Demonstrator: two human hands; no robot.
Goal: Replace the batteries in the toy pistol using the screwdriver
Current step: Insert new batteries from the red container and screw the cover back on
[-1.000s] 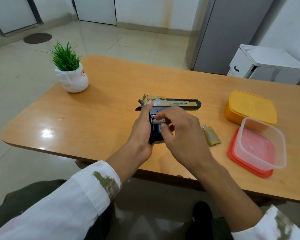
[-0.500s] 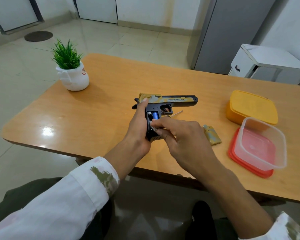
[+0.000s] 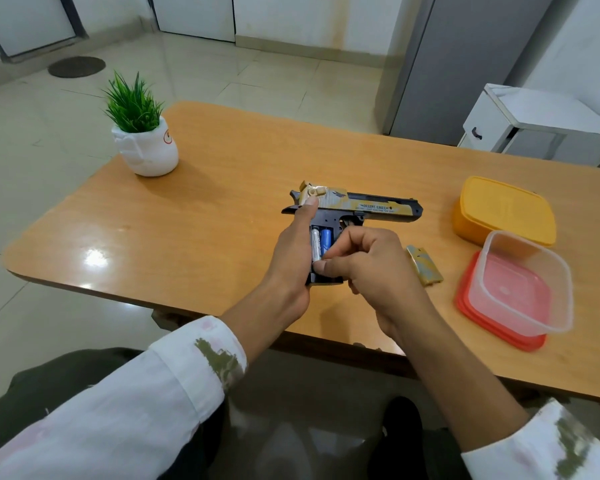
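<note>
A black and gold toy pistol (image 3: 368, 208) lies on its side on the wooden table (image 3: 222, 209), barrel pointing right. Its grip is uncovered, and a silver battery (image 3: 315, 244) and a blue battery (image 3: 326, 241) sit side by side in the compartment. My left hand (image 3: 291, 258) wraps the back of the grip, thumb up on the slide. My right hand (image 3: 371, 268) presses its thumb and fingertips on the lower end of the silver battery. The gold grip cover (image 3: 424, 265) lies on the table right of my right hand. The screwdriver is hidden.
A yellow lidded box (image 3: 504, 209) sits at the right. In front of it a clear tub (image 3: 525, 282) rests on a red lid (image 3: 489, 323). A potted plant in a white pot (image 3: 146, 147) stands at the far left. A white cabinet (image 3: 534, 123) stands beyond the table.
My right hand slid from the top of the grip down to its lower end, uncovering the two batteries seated in the compartment. The screwdriver glimpsed by the trigger is now hidden.
</note>
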